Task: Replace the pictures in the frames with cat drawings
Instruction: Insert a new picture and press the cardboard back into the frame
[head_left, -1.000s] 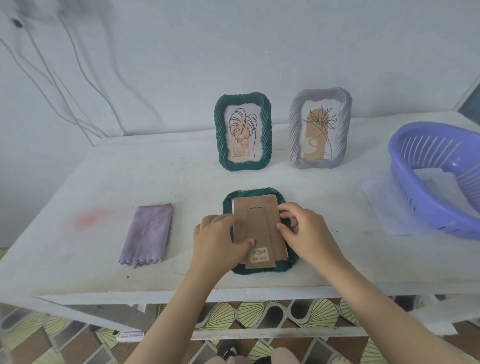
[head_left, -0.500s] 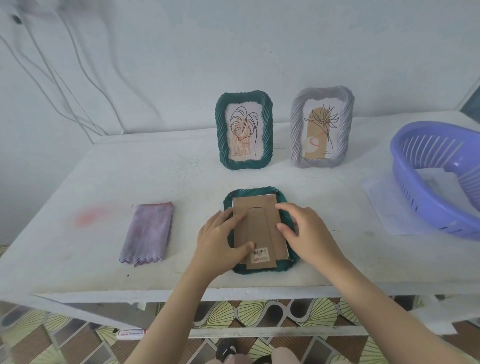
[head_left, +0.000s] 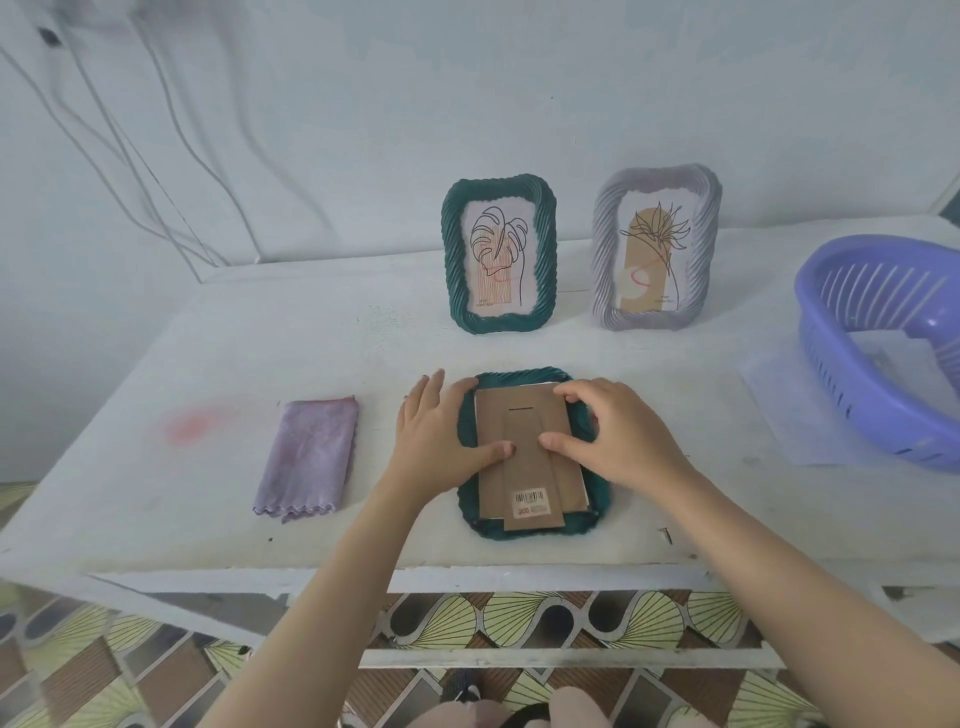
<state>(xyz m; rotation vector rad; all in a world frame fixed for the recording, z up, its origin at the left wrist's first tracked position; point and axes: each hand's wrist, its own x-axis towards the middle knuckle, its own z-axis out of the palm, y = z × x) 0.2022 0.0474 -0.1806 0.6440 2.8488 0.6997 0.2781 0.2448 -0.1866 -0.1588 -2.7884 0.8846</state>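
Note:
A dark green frame (head_left: 530, 529) lies face down near the table's front edge, its brown cardboard back (head_left: 524, 457) with a barcode sticker facing up. My left hand (head_left: 436, 441) lies flat along the frame's left edge, thumb pressing on the cardboard. My right hand (head_left: 618, 436) covers the right edge, thumb on the cardboard and fingertips curled at the upper right corner. Behind stand a green frame (head_left: 498, 254) with a leaf drawing and a grey frame (head_left: 655, 248) with a plant drawing.
A folded purple cloth (head_left: 309, 457) lies left of the hands. A purple plastic basket (head_left: 883, 338) sits at the right on white paper sheets (head_left: 789, 415). Cables hang on the wall at the left. The white table's (head_left: 156, 493) front edge is close below the frame.
My left hand slid off the cardboard to the frame's left edge and flattened, thumb staying on the backing. My right hand reached up to the upper right corner.

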